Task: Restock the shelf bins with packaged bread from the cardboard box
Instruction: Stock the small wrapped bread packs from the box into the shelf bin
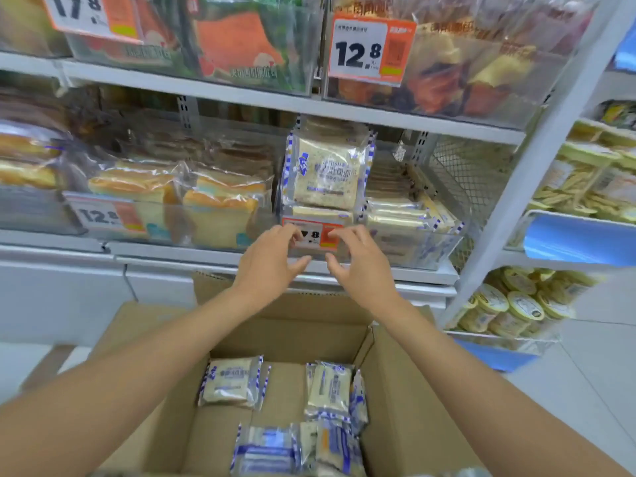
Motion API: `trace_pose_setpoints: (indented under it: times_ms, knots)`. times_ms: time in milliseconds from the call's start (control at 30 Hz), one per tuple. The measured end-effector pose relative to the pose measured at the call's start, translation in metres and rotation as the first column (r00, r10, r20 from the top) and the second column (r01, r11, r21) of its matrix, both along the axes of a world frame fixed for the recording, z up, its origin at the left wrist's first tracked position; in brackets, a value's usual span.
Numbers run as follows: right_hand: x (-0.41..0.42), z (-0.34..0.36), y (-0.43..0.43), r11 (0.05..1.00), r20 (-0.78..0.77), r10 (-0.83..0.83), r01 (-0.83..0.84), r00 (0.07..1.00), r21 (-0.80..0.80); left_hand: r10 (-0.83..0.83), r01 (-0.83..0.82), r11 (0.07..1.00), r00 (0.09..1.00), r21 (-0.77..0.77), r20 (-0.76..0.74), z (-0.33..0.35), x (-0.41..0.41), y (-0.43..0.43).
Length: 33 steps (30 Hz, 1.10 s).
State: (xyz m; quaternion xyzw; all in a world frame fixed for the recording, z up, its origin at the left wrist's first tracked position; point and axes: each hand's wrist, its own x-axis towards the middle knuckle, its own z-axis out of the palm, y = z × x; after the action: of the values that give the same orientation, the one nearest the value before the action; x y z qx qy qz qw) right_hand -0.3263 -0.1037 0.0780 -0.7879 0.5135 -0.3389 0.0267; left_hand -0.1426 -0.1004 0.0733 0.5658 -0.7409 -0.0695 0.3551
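Orange-and-white card is where my fingers end. Those of my left hand lie over the left edge of the price tag, and those of my right hand lie over its right edge. All are loosely bent and spread apart, clamped on nothing (whether the tips really touch the card I cannot tell). My 2 thumbs point at each other just below the tag, with a gap between them.

The tag hangs on the front of a clear shelf bin on the middle shelf. Inside it, 1 upright bread pack, blue and white, stands at the front left, directly above my hands. More of the same lie beside it on the right as flat stacked packs running towards the back.

Left of that bin, orange-crusted sliced loaves fill a neighbouring bin. On the shelf above, another tag reads 12.8.

Below my forearms the cardboard box stands open. It holds 1 back-left pack, 1 back-right pack and a few near packs crowded at the near edge, with bare cardboard between them.
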Motion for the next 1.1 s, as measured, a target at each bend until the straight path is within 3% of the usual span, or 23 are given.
trace_pose_setpoints:
  times_ms: [133, 300, 533, 667, 833, 900, 967, 1000, 1033, 1100]
  knots:
    - [-0.006, -0.071, 0.033, 0.914, -0.101, 0.049, -0.004, 0.994, 0.405, 0.066, -0.033, 0.919, 0.995, 0.393, -0.073, -0.078, 0.022, 0.039]
    - [-0.030, -0.181, 0.059, 0.651, -0.174, 0.116, 0.058, 0.978, 0.757, 0.196, -0.076, 0.741, 0.975, 0.668, -0.106, -0.171, 0.057, 0.073]
    - [-0.006, -0.282, 0.064, 0.380, -0.074, 0.237, -0.022, 0.969, 0.925, 0.327, -0.118, 0.616, 0.938, 0.779, -0.117, -0.246, 0.082, 0.087]
    - [0.036, -0.328, 0.063, 0.285, -0.157, 0.394, 0.042, 0.906, 0.958, 0.355, -0.094, 0.547, 0.926, 0.832, -0.128, -0.259, 0.090, 0.091]
    - [0.058, -0.350, 0.065, 0.346, -0.323, 0.530, 0.148, 0.784, 0.926, 0.348, -0.089, 0.492, 0.932, 0.866, -0.102, -0.269, 0.095, 0.093]
    - [0.055, -0.345, 0.059, 0.310, -0.226, 0.477, 0.078, 0.849, 0.947, 0.337, -0.076, 0.465, 0.936, 0.882, -0.097, -0.271, 0.095, 0.093]
    - [0.052, -0.329, 0.051, 0.281, -0.029, 0.326, -0.067, 0.945, 0.957, 0.367, -0.121, 0.446, 0.928, 0.887, -0.058, -0.265, 0.088, 0.090]
    - [0.050, -0.316, 0.047, 0.340, 0.056, 0.253, -0.143, 0.966, 0.929, 0.432, -0.135, 0.398, 0.900, 0.907, -0.055, -0.257, 0.083, 0.087]
    - [0.049, -0.300, 0.045, 0.414, 0.125, 0.208, -0.203, 0.970, 0.887, 0.549, -0.093, 0.283, 0.832, 0.954, -0.082, -0.250, 0.079, 0.082]
    - [0.046, -0.268, 0.041, 0.494, 0.202, 0.234, -0.296, 0.951, 0.818, 0.816, 0.219, 0.021, 0.560, 0.975, -0.143, -0.232, 0.070, 0.072]
